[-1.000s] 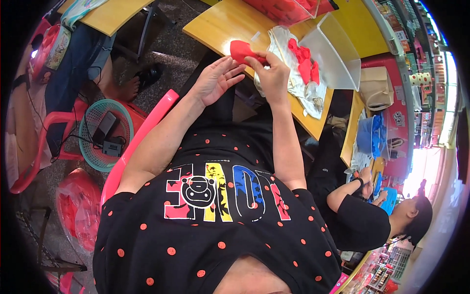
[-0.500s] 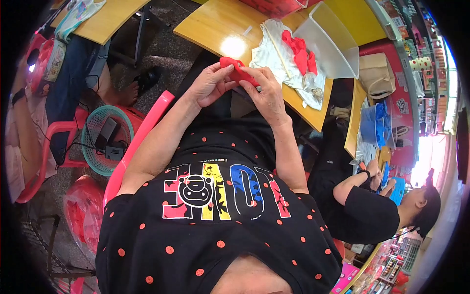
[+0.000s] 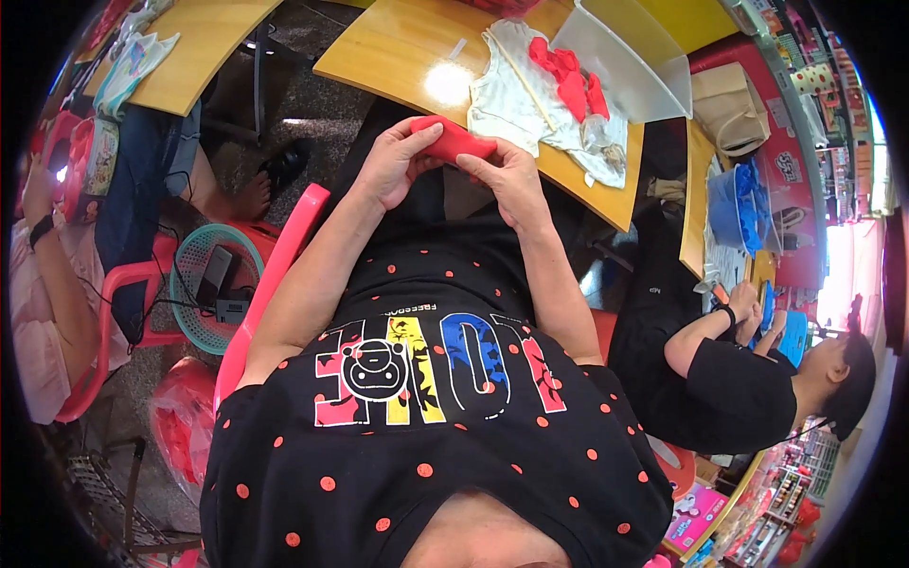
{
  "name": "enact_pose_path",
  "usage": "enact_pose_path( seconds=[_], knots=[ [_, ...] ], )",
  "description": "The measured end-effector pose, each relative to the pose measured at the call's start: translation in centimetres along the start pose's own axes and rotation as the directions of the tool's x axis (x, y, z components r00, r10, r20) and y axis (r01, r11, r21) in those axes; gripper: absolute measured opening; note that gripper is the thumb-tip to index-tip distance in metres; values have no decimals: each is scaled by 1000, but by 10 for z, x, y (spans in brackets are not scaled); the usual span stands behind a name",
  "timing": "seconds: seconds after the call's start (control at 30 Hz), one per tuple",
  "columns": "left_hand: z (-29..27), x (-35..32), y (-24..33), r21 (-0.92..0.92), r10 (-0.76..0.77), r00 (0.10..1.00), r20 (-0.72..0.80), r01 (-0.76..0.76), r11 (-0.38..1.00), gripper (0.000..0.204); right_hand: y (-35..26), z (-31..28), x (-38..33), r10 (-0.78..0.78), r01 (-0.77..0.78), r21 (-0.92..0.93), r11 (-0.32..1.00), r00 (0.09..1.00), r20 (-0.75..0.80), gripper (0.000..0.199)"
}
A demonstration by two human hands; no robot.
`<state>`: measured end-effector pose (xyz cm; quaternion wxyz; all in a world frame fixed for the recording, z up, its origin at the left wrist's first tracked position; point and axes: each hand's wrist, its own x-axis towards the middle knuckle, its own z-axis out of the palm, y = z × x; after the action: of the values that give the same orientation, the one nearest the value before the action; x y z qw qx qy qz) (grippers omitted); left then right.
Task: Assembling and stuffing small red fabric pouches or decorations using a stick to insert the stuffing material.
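A small red fabric piece [image 3: 454, 142] stretches between my two hands, held above my lap just off the near table edge. My left hand [image 3: 390, 166] pinches its left end, thumb on top. At its right end, my right hand [image 3: 511, 182] grips it between thumb and curled fingers. Beyond them, a white cloth [image 3: 502, 109] is spread on the yellow wooden table [image 3: 379, 52]. Upon that cloth lie a thin wooden stick [image 3: 523, 80], crumpled red fabric pieces [image 3: 566, 80] and a small clear plastic bag [image 3: 597, 135].
A clear plastic bin [image 3: 630, 57] stands at the table's far right. To the right, a co-worker in black [image 3: 734, 393] sits by a blue tub [image 3: 724, 213]. Leftward are a pink chair [image 3: 142, 275], a teal basket [image 3: 194, 327] holding dark devices, and another person's arm [image 3: 62, 284].
The red piece, loosely folded with a gap before, is now smoother and stretched flat between my hands. My right hand has shifted lower. The whole view has shifted slightly.
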<state>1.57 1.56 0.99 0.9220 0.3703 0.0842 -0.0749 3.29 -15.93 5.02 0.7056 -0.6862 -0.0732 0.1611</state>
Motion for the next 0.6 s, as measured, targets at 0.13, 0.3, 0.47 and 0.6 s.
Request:
enact_pose_path(
  seconds=[0.13,0.3,0.47,0.6],
  knots=[
    [7,-4,6,66,-24,999,30,22,998,26,7,-11,5,-27,27,-21,999,999,-22,22],
    [5,-3,4,120,-87,996,32,82,989,27,8,-19,4,-21,21,12,1000,1000,10,22],
    [2,0,-1,115,42,999,23,-45,992,27,0,-16,6,24,-25,6,1000,999,48,21],
    [7,-3,0,204,118,993,-1,-116,972,23,-1,-17,6,72,-76,60,995,995,75,26]
  ],
)
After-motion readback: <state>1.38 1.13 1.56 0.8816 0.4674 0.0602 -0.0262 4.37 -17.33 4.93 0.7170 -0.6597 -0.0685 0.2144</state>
